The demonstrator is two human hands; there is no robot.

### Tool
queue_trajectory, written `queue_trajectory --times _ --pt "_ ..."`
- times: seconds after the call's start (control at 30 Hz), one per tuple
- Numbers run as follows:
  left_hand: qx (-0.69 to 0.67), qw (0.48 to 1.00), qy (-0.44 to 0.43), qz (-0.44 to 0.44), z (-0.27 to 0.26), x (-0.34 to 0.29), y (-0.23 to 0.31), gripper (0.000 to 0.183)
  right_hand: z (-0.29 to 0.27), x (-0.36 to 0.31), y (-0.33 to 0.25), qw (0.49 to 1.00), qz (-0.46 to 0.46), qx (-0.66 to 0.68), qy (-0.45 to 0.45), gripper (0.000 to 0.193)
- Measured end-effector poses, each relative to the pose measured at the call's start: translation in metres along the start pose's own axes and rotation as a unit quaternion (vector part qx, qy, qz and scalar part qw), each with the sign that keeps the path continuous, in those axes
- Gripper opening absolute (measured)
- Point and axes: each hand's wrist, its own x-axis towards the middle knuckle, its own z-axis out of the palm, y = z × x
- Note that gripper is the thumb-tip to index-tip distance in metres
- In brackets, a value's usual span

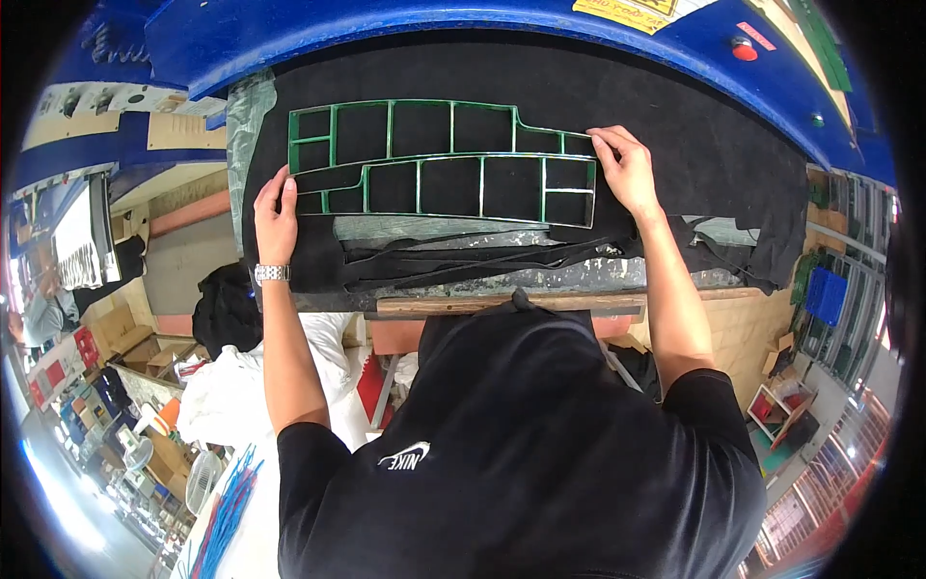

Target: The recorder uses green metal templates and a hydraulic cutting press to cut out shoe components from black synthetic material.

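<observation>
A green metal cutting die (444, 156) lies across black fabric (704, 135). It is a long frame of two stepped halves divided into several compartments, with fabric showing through its openings. My left hand (277, 220), with a metal watch at the wrist, grips the die's left end between thumb and fingers. At the opposite end, my right hand (627, 172) holds the frame's right corner, fingers on its upper edge and thumb below. Both arms reach forward, and the die lies roughly level between them.
Dark fabric strips (463, 259) lie along the worn front of the table, above a wooden edge (579, 301). A blue machine beam (386, 27) spans the far side, with a red push button (744, 49) at right. White cloth (231, 396) is heaped at lower left.
</observation>
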Motion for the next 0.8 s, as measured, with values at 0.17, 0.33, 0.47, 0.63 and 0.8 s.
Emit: queue_trajectory --times 0.17,0.33,0.47,0.63,0.8 --pt "0.008 1.000 0.017 -0.011 0.001 -0.001 0.018 0.037 -0.012 0.001 0.001 0.999 0.011 0.008 -0.042 0.020" --pt "0.214 0.958 0.152 0.114 0.028 -0.032 0.077 0.031 -0.027 0.007 0.002 0.999 -0.048 -0.005 0.003 0.023" --pt "-0.048 0.995 -0.062 0.055 0.075 -0.064 0.136 0.020 -0.043 0.038 -0.027 0.999 -0.006 -0.019 0.030 0.024" --pt "0.087 0.973 -0.152 0.147 0.146 -0.094 0.151 0.030 -0.029 0.101 -0.089 0.971 -0.235 -0.022 0.031 0.026" --pt "0.111 0.969 -0.069 0.211 0.172 -0.061 0.144 0.038 0.006 0.177 -0.156 0.954 -0.300 0.019 0.005 0.020"
